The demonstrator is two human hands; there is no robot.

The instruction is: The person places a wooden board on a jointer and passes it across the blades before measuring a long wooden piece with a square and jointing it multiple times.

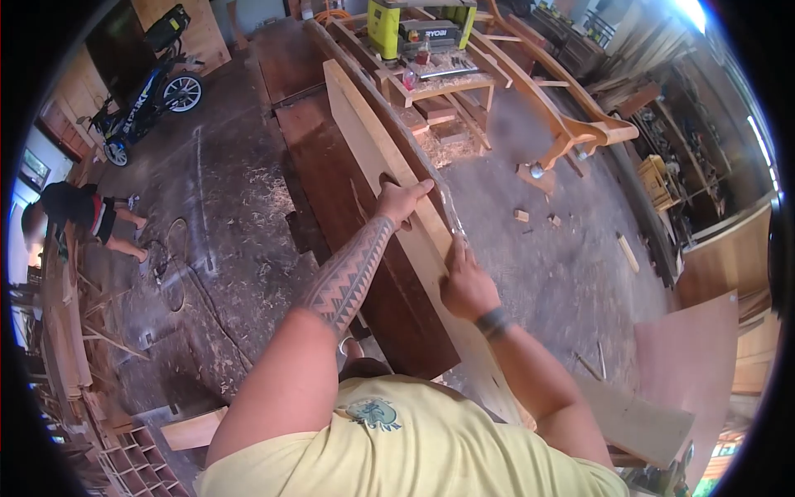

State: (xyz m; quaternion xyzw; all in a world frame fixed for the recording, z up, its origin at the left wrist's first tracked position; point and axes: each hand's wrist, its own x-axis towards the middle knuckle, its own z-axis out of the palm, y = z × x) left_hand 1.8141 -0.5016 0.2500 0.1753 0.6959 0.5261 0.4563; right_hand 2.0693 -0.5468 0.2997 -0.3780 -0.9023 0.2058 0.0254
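A long pale wooden board stands on edge in front of me, running from my body toward the back. My left hand is wrapped round it by a dark cut-out, thumb laid over its upper edge. Lower down and closer to me, my right hand is closed on the same board, its fingers curled at the right edge. Their tips are partly hidden. Along the board's right side runs a rough, dark-edged plank. Beneath lies a wide reddish-brown panel.
A green Ryobi planer stands on a wooden stand among shavings. Behind right is a curved wooden frame. At left, a person bends over near a motorbike; a cable crosses the floor. Offcuts lie at right.
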